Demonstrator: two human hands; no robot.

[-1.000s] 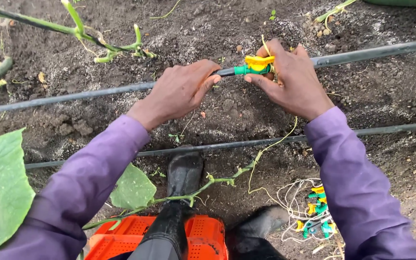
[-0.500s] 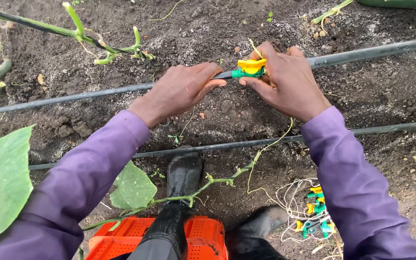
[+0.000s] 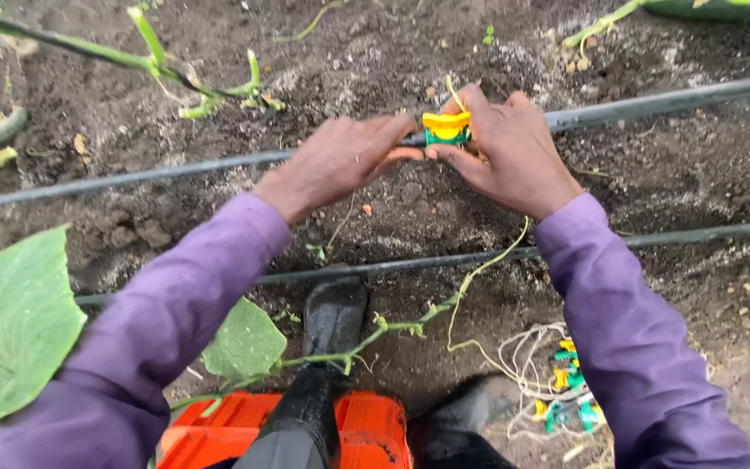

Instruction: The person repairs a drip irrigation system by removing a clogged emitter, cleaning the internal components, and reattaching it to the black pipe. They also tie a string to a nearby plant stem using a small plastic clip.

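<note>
Sat at upper centre of the frame: a small yellow and green plastic clip [image 3: 446, 128], fitted on the thin black irrigation hose [image 3: 653, 106] that ran across the soil [image 3: 410, 52] from left to right. Looked light and rigid, probably a bit brittle at its thin edges; best taken by its two flat sides, between thumb and forefinger, never by the hose alone, since a round, dusty hose would likely slip and bend. Was pinched from the right by the right hand [image 3: 514, 156], fingertips closed on the clip's side. Met from the left by the left hand [image 3: 340, 161], its fingers curled around the hose just beside the clip; whether also touching the clip itself could not be told. Both arms in purple sleeves [image 3: 175, 321].

Lay lower in the frame: a second black hose [image 3: 444, 260], a thin green vine [image 3: 392, 328], two dark rubber boots [image 3: 332, 321], an orange crate [image 3: 366, 430]. At lower right, on the ground, a small heap of more such clips [image 3: 570, 386] tangled with pale string [image 3: 523, 347]. At left edge, a broad green leaf [image 3: 15, 321].
</note>
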